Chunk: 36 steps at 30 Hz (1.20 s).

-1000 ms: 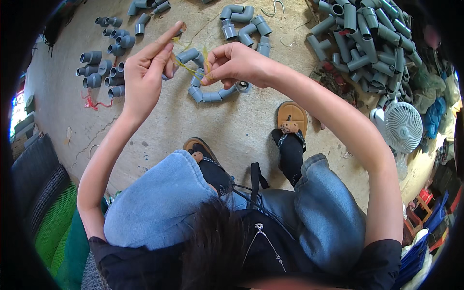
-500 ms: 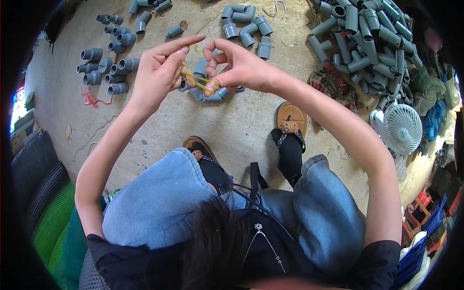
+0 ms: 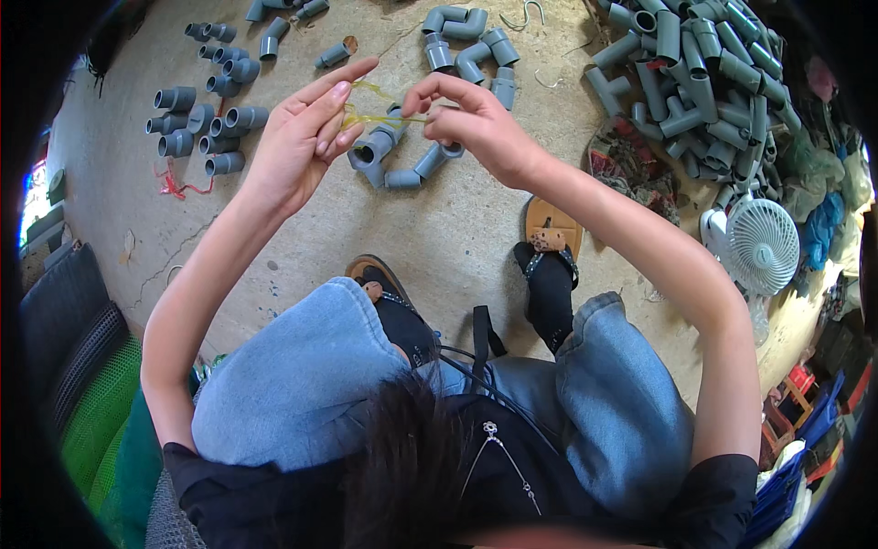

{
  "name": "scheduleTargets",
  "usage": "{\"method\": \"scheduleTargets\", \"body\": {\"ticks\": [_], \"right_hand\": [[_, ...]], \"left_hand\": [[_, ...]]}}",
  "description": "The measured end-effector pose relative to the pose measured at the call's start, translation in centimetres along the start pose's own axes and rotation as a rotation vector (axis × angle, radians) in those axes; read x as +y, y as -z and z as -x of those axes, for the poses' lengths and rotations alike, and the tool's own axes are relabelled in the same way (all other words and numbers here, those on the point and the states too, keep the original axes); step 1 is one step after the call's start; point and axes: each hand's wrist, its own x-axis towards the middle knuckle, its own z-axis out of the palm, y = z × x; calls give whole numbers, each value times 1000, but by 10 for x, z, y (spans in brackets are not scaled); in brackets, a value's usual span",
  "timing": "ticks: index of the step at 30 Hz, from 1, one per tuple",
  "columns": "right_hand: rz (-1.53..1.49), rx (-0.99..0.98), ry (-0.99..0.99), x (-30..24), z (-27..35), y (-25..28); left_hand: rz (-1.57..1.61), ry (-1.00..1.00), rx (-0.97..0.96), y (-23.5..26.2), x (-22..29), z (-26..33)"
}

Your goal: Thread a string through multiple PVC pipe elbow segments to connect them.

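A thin yellow string runs between my two hands over the floor. My left hand is closed on one end with thumb and fingers pressed together, the index finger stretched out to the upper right. My right hand pinches the other end with its fingers curled. A loose yellow tail rises near the left index fingertip. Beneath the hands, several grey pipe fittings lie in a curved row on the concrete, partly hidden by my fingers.
Grey couplings stand at the left beside red string. Elbow fittings lie at the far middle. A big heap of grey fittings fills the far right, near a white fan. My sandalled feet are below.
My right hand has moved right and a little upward, away from the left. The yellow string, looped round the fingers before, now stretches between the hands. The fittings below show more.
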Motion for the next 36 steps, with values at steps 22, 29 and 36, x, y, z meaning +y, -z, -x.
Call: {"method": "scheduleTargets", "body": {"ticks": [22, 29, 36], "right_hand": [[113, 95, -72, -35, 7, 35], [83, 140, -77, -26, 20, 67], [-460, 173, -76, -32, 18, 65]], "left_hand": [[-120, -154, 171, 60, -30, -30], [85, -61, 363, 71, -35, -45], [-335, -174, 110, 110, -42, -59]]}}
